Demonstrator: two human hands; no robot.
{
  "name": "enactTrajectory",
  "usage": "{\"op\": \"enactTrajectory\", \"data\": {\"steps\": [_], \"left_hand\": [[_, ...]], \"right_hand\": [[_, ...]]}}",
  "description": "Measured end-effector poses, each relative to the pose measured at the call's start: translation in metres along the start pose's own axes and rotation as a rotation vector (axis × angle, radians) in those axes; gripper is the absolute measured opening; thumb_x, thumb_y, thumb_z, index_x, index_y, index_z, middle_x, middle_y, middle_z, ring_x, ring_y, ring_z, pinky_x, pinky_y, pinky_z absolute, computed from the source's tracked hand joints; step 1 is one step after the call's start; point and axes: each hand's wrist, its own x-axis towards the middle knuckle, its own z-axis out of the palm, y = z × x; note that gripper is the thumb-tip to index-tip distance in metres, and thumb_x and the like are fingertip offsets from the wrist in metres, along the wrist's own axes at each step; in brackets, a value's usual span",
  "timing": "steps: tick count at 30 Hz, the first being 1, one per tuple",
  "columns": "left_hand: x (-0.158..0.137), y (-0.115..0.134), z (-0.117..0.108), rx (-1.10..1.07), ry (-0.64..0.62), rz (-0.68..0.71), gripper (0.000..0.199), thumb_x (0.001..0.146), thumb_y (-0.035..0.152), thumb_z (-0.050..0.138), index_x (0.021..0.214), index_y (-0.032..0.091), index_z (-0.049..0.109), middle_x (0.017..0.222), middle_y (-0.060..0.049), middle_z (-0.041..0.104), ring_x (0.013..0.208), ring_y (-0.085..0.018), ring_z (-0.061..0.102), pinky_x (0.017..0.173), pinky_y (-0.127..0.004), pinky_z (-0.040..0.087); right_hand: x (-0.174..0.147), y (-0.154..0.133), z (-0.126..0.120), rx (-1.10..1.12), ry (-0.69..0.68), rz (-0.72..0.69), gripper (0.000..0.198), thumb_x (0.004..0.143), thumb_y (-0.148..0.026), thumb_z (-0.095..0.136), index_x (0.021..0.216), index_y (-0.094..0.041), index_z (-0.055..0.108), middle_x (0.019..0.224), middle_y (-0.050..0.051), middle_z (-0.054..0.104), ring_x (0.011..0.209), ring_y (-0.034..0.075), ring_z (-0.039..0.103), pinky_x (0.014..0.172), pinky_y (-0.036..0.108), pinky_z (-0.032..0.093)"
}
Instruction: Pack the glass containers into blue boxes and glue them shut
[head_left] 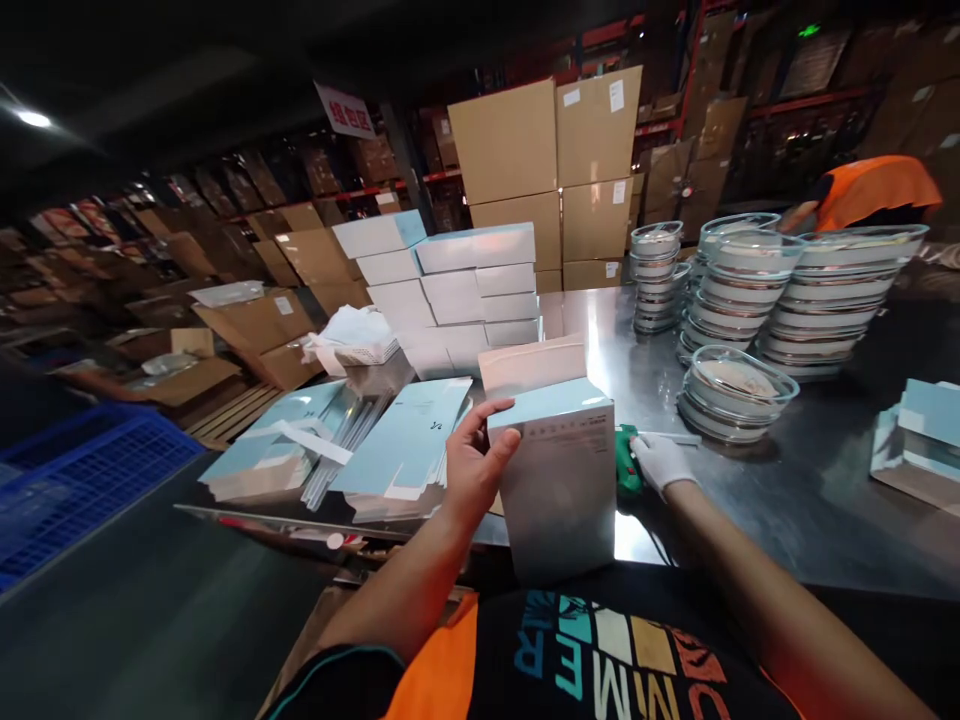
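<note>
In the head view, my bare left hand [476, 455] grips the upper left edge of a light blue and silvery carton [559, 490], thumb on the near face. The carton stands upright at the table's front edge, with a pale raised flap [534, 366] behind its top. My right hand [664, 462], in a white glove, is closed on a green glue gun [628, 462] just right of the carton. A pale stick sticks out rightward behind the gun. The carton partly hides the gun's front.
Flat blue cartons [405, 435] lie in stacks to the left, beside a pile of white boxes [454, 300]. Stacked round lidded containers [739, 390] stand on the metal table [637, 385] at right. Another person in an orange vest [877, 195] works behind them. A blue crate [105, 475] is at far left.
</note>
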Motion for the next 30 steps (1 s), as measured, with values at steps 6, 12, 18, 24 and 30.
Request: {"op": "enactTrajectory", "data": {"steps": [6,12,18,24,30], "left_hand": [[0.003,0.0,0.011,0.016,-0.073,0.176,0.059,0.079,0.068,0.088,0.112,0.02,0.081,0.1,-0.008,0.076,0.088,-0.023,0.07,0.078,-0.032,0.055],[0.002,-0.004,0.019,0.066,-0.161,0.315,0.054,0.086,0.069,0.082,0.106,0.019,0.077,0.115,-0.013,0.075,0.111,-0.028,0.074,0.096,-0.038,0.057],[0.007,-0.01,0.015,-0.034,-0.115,0.401,0.057,0.083,0.064,0.088,0.114,0.025,0.06,0.116,-0.009,0.075,0.115,-0.026,0.075,0.104,-0.042,0.057],[0.017,0.007,0.011,-0.001,-0.439,0.597,0.021,0.102,0.046,0.074,0.113,0.029,0.082,0.121,-0.01,0.08,0.133,-0.03,0.069,0.118,-0.056,0.051],[0.024,0.015,0.007,0.093,-0.444,0.553,0.038,0.102,0.061,0.067,0.099,0.028,0.084,0.11,-0.011,0.083,0.125,-0.033,0.074,0.112,-0.06,0.055]], "right_hand": [[-0.049,-0.064,-0.008,0.336,-0.204,-0.246,0.069,0.083,-0.067,0.066,0.135,-0.024,0.058,0.122,0.008,0.076,0.113,0.027,0.072,0.091,0.037,0.06],[-0.069,-0.089,-0.008,0.239,-0.318,-0.497,0.065,0.082,-0.062,0.082,0.128,-0.02,0.065,0.127,0.011,0.076,0.12,0.031,0.072,0.097,0.041,0.061],[-0.064,-0.06,-0.024,0.01,-0.326,-0.906,0.049,0.09,-0.056,0.086,0.125,-0.025,0.073,0.154,0.013,0.064,0.145,0.032,0.062,0.12,0.046,0.053],[-0.084,-0.066,-0.028,0.062,-0.429,-1.007,0.026,0.104,-0.025,0.072,0.124,-0.038,0.081,0.158,0.003,0.063,0.146,0.025,0.062,0.121,0.043,0.054],[-0.078,-0.073,-0.033,0.034,-0.441,-1.028,0.03,0.104,-0.019,0.07,0.123,-0.038,0.083,0.146,0.004,0.071,0.136,0.024,0.069,0.116,0.042,0.059]]}}
